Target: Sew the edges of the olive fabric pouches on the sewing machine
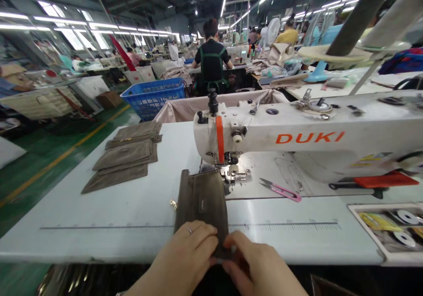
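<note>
A dark olive fabric piece (202, 199) with a small label and a brass zip pull lies on the white table (99, 216), its far end under the presser foot (234, 173) of a white DUKI sewing machine (307, 139). My left hand (185, 254), a ring on one finger, and my right hand (261, 267) both pinch the near edge of this fabric at the table's front edge, fingers closed on it.
A stack of similar olive pieces (127, 155) lies at the left. Pink thread snips (280, 190) rest right of the needle. A tray of bobbins (393, 227) sits at the far right. Behind are a blue crate (153, 97) and a person in black (211, 60).
</note>
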### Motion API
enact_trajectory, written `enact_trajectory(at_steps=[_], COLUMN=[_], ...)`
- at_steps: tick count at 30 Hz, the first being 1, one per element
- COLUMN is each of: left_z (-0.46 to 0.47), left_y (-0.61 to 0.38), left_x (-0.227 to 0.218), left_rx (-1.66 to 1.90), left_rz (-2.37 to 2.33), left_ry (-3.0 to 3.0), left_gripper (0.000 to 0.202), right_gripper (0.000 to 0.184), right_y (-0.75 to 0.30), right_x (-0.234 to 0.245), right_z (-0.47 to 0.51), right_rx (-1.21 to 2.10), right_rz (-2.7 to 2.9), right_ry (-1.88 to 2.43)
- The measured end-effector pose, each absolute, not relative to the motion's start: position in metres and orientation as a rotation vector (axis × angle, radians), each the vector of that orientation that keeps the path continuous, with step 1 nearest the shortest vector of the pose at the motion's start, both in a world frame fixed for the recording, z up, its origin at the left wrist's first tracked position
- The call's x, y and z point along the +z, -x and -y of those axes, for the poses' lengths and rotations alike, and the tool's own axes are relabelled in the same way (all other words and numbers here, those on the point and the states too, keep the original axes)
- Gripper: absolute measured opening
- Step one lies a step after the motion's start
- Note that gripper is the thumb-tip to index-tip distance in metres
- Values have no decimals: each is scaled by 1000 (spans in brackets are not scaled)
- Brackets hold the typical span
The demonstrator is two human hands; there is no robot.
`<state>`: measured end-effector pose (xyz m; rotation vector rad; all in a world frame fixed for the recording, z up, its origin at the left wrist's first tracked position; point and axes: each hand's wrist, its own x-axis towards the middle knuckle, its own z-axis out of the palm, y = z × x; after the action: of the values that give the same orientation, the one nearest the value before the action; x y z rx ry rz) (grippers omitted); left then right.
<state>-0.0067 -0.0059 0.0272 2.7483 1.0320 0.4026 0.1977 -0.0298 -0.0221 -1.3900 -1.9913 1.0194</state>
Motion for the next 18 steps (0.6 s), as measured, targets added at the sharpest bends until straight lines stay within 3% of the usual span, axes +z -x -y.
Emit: enact_trajectory(at_steps=[2,5,10,18], left_z=[4,2,6,11], left_y=[4,8,1,4], left_x=[17,13,19,1], left_rx=[496,532,433,617], left_rz=[-995,-975,-1101,-1007], left_ry=[-2738,-2710,-2824,-2947], left_gripper=[16,23,31,31], right_gripper=[20,14,17,25], right_y=[-211,-223,-216,-208], right_x=[-19,-16,-27,-35], right_z=[31,27,21,15], right_rx=[719,408,179,-28], right_rz=[2161,2248,2221,2152], right_ry=[1279,1053,882,746])
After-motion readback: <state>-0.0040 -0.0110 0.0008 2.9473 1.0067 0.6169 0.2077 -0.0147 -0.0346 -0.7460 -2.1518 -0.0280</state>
